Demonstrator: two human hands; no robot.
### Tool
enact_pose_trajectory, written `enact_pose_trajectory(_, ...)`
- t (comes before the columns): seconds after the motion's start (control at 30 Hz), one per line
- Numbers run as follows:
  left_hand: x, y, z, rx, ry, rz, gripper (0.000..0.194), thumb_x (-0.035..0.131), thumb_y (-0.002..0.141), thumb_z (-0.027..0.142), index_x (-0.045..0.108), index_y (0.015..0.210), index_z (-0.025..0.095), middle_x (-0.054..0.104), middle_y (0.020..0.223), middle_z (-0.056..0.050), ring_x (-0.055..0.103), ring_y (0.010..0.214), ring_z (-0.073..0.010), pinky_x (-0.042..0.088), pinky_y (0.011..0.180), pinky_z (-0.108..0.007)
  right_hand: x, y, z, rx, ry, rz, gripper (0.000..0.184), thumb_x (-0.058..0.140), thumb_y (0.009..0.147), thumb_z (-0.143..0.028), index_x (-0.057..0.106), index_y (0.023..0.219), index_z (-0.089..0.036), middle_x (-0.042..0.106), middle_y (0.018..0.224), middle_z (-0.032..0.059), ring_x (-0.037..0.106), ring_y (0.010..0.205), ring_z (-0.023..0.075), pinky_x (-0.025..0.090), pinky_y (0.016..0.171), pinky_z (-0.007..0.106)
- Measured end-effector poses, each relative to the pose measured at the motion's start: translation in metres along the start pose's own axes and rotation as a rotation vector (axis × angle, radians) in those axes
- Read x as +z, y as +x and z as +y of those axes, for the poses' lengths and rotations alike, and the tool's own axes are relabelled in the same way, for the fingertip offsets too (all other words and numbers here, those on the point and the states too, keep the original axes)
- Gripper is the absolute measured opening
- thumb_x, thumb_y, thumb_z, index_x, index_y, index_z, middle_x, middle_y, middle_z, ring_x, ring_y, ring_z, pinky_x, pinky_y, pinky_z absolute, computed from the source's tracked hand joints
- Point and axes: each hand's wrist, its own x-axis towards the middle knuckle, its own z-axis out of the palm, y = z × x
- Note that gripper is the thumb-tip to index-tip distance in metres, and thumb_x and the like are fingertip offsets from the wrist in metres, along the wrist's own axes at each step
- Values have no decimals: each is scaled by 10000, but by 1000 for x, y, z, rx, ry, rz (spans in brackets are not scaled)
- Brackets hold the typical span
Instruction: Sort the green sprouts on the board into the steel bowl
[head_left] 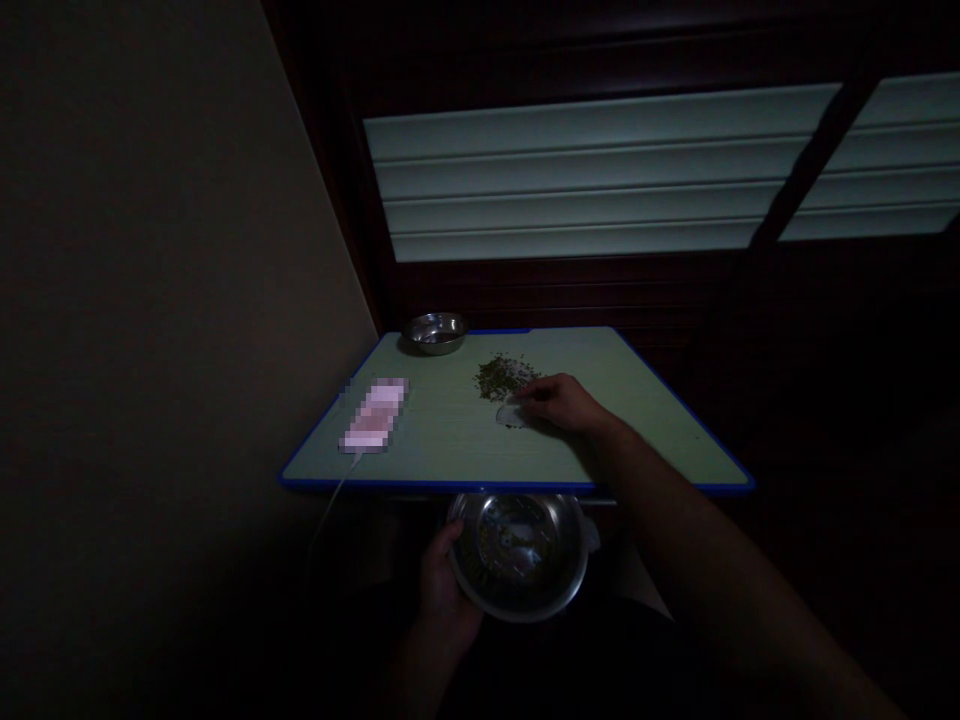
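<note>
My left hand (448, 590) grips the left rim of a round steel bowl (559, 595), thumb over the edge. The bowl is tilted below the table's near edge, with some small greenish grains and shiny reflections inside. My right hand (559, 400) is at the near right side of a loose pile of small dark-green grains (501, 377), perhaps beans. Its fingers are pinched together close to the surface. Just under the fingertips lies a pale, see-through patch with a curved edge (512, 414); dim light hides whether the fingers hold it.
The pale green tabletop (442, 440) has a blue rim. A smaller steel bowl (435, 335) stands at its far left corner. A lit phone (375, 415), blurred out, lies on the left with a white cable (334, 500) hanging off the edge. A wall rises at left, slatted panels behind.
</note>
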Motion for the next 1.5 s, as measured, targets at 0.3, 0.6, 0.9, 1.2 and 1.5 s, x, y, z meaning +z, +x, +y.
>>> enact_pose_trajectory(0.3,0,0,0,12,-2,-9,179,598,736,220,708,848,134,755,777,-85,698,781,-253,521,830,-424,3,-5,-9,40,36,-58,327,703,628,-205,747,938,-111,706,759,49,593,633,130,457,585,229)
enact_pose_trajectory(0.6,2,1,-1,9,3,-12,209,600,723,218,709,877,129,755,830,-98,681,922,-298,506,867,-453,4,-6,-10,60,103,-160,328,725,628,-237,744,934,-122,715,746,44,576,585,111,440,529,207)
enact_pose_trajectory(0.9,5,0,-2,-10,-9,13,172,596,729,217,705,831,130,752,805,-100,673,943,-308,506,865,-470,2,-9,-14,43,103,-255,332,743,616,-273,726,902,-106,704,765,53,568,588,106,433,533,218)
enact_pose_trajectory(1.2,4,1,-3,17,-15,1,140,603,744,213,708,806,145,752,768,-78,696,860,-271,518,855,-434,3,-18,-31,65,116,-368,286,738,621,-262,691,854,-102,613,625,-12,497,502,76,404,483,205)
enact_pose_trajectory(1.5,3,3,-4,13,-12,-1,163,612,725,222,703,826,131,744,763,-93,689,876,-290,515,850,-448,5,-30,-38,63,98,-398,295,737,636,-276,690,874,-109,615,630,-6,513,512,86,403,477,200)
